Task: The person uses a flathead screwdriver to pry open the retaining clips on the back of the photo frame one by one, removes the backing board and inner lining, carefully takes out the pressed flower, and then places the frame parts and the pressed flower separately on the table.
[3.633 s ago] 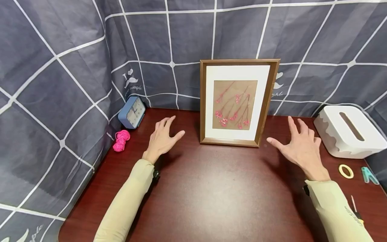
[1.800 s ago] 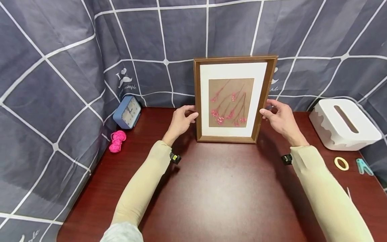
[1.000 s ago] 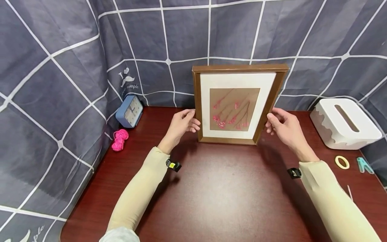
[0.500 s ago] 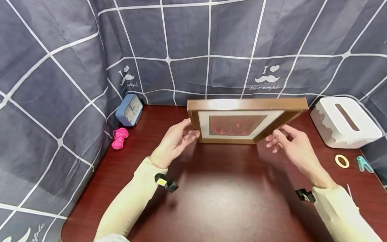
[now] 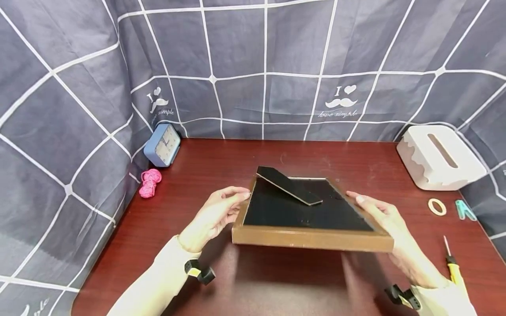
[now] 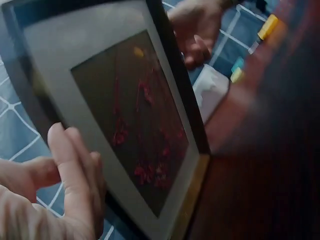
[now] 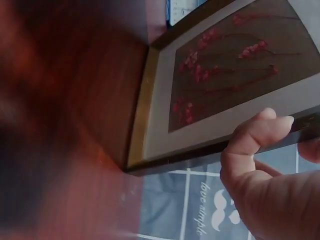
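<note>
Brown wood forms the rim of the picture frame (image 5: 312, 237), which I hold face down above the bench (image 5: 197, 171), black backing board uppermost. My left hand (image 5: 213, 215) grips the left rim: the thumb lies along the top edge and the fingers (image 6: 75, 165) curl underneath, pressing on the white mat of the glazed face. My right hand (image 5: 385, 219) grips the right rim likewise, thumb on top and fingers (image 7: 255, 135) wrapped under onto the mat. Both sets of fingers are therefore closed on the frame, one at each side, which I judge keeps it level and keeps the glass off the bench. Between the two hands, the hinged easel stand (image 5: 288, 184) angles up from the backing, clear of either thumb; holding by the rims leaves it unobstructed. The pressed pink flowers (image 7: 225, 60) show only in the wrist views, facing down. Beyond my left fingers, well apart, stand a blue clock (image 5: 161, 145) and a pink yarn bundle (image 5: 148, 183). Beyond my right fingers sit a white tissue box (image 5: 439, 158), a tape ring (image 5: 436, 206), a teal clip (image 5: 463, 210) and a yellow-handled screwdriver (image 5: 450, 263).
</note>
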`<state>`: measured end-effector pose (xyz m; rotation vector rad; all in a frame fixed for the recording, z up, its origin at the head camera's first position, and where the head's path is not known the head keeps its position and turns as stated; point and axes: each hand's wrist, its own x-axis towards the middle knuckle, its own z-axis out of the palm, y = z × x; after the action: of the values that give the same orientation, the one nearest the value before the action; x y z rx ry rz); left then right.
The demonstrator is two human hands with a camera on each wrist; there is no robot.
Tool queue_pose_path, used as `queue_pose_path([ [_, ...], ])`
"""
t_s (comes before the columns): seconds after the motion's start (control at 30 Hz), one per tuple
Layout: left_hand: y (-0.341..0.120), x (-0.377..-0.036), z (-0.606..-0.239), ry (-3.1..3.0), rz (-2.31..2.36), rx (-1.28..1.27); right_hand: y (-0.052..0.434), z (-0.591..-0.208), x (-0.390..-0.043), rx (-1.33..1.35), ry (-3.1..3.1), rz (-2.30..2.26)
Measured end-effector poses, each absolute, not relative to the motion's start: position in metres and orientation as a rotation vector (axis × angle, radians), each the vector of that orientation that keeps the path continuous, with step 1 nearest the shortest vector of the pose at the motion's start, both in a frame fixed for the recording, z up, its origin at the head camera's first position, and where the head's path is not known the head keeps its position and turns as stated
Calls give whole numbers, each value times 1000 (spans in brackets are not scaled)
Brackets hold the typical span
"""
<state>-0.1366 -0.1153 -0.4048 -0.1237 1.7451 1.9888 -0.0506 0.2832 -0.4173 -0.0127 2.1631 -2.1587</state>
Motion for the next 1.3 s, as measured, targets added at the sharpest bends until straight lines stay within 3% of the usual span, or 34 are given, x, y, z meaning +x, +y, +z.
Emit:
queue_pose_path([
  [0.2,-122,-132,-420,1778,1895,-92,275,-409,-49,340,2432,-1628],
  [0.33,-122,-133,-432,1824,1853,-70,266,-412,-49,428,2414,-1587],
  [1.3,-103,-136,-470,2191,1649,-11,257,-443,-65,278,2722,-1040],
])
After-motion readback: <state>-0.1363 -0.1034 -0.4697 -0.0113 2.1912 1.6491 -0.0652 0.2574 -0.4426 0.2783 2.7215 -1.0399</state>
